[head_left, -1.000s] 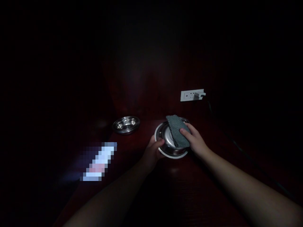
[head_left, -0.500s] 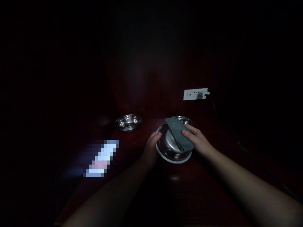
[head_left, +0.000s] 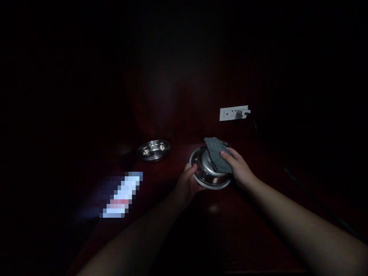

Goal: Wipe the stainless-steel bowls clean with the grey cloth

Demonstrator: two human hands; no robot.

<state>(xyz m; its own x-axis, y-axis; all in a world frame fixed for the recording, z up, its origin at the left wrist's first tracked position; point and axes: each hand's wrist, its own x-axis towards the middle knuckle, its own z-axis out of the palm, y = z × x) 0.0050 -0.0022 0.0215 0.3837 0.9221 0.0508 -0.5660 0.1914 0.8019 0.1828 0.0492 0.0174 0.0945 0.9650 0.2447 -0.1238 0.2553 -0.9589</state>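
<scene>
A shiny steel bowl [head_left: 205, 170] is held tilted above the dark red table, its rounded underside facing up. My left hand [head_left: 186, 184] grips the bowl's left rim, thumb on the outside and fingers beneath. In my right hand [head_left: 237, 165] is a folded grey-green cloth [head_left: 217, 153], pressed against the bowl's upper right side, with the thumb on top of it. Behind the cloth, another steel bowl [head_left: 227, 144] shows only part of its rim.
Several nested steel bowls [head_left: 154, 149] stand at the left back of the table [head_left: 161, 180]. A bright pixelated patch [head_left: 123, 195] lies near the left edge. On the back wall is a white socket plate [head_left: 227, 114] with a plugged-in adapter [head_left: 243, 112]; its cable [head_left: 299, 182] runs down the right.
The bowl has risen slightly and turned a little, with more of my left fingers showing under it. My right hand and the cloth have shifted up across its surface.
</scene>
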